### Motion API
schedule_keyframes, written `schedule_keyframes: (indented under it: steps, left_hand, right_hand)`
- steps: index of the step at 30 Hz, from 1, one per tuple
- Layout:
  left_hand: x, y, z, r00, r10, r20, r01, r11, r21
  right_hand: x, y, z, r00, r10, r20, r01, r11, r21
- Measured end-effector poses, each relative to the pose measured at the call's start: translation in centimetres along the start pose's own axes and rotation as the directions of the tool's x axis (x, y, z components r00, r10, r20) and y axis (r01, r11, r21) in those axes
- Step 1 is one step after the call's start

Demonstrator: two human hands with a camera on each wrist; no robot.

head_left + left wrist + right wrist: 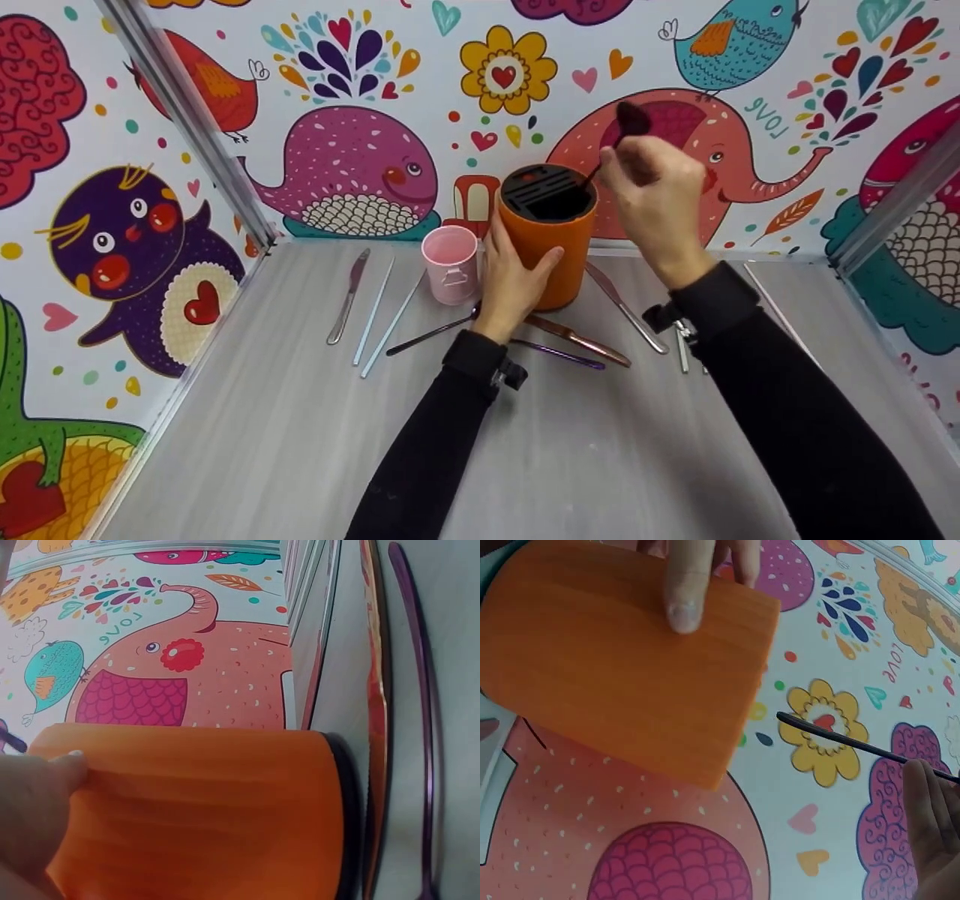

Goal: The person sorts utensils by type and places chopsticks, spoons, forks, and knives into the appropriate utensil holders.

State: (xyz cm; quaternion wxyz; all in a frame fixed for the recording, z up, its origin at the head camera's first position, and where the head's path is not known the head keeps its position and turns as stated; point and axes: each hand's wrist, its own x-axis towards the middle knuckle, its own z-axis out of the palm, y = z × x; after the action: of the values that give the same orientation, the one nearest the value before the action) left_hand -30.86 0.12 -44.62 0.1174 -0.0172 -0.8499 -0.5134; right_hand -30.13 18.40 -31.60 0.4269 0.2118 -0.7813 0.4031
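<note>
My left hand grips an orange cylindrical utensil holder that stands upright at the back of the table. Its thumb lies across the front, and the other fingers pass behind the left side. The holder's black top has slots and a larger opening. In my right hand, to the right of the top, a dark spoon is pinched with its bowl up and its handle slanting down. The handle's end overlaps the opening's edge in the head view; in the right wrist view it shows just beyond the rim.
Left of the holder stands a pink cup. Around them lie a silver knife, pale sticks, a dark utensil, a copper knife, a purple utensil and another knife. Patterned walls close in the table.
</note>
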Motion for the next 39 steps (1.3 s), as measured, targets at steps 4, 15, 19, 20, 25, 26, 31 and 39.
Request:
schedule_keyframes:
  steps: [4,15,19,20,25,26,31,39]
  left_hand:
    - [-0.1,0.0,-0.2,1.0,0.003,-0.002,-0.003,1.0,0.021]
    - [-0.1,-0.3,-0.3,0.999,0.035,-0.005,-0.035,0.999,0.009]
    - [0.0,-0.4,-0.2,0.999,0.044,-0.01,-0.044,0.999,0.017]
    - [0.0,-0.4,-0.2,0.999,0.044,-0.011,-0.044,0.999,0.019]
    - [0.0,-0.5,-0.1,0.999,0.05,-0.011,-0.049,0.998,0.034]
    - [0.0,-0.5,-0.1,0.999,0.051,-0.01,-0.051,0.998,0.038]
    - [0.0,-0.6,-0.1,0.998,0.064,-0.008,-0.064,0.997,0.051]
    - [0.0,-0.3,-0.1,0.999,0.048,0.004,-0.048,0.997,0.065]
  right_hand:
    - [-0.7,0.3,1.5,0.997,-0.018,0.07,0.017,1.0,0.02]
    - [-2.0,1.1,3.2,0.981,-0.035,0.19,0.03,0.999,0.029]
    - [-2.4,1.6,3.7,0.97,-0.006,0.241,0.005,1.0,0.005]
    - [-2.4,1.7,3.9,0.967,0.003,0.256,-0.002,1.0,-0.005]
    - [-2.9,2.3,4.5,0.944,0.06,0.323,-0.052,0.998,-0.034]
    - [-2.9,2.4,4.6,0.939,0.073,0.336,-0.063,0.997,-0.039]
    - [-3.1,2.7,4.8,0.906,0.104,0.41,-0.086,0.994,-0.061]
    - [-3.0,3.2,4.7,0.866,0.113,0.488,-0.085,0.993,-0.079]
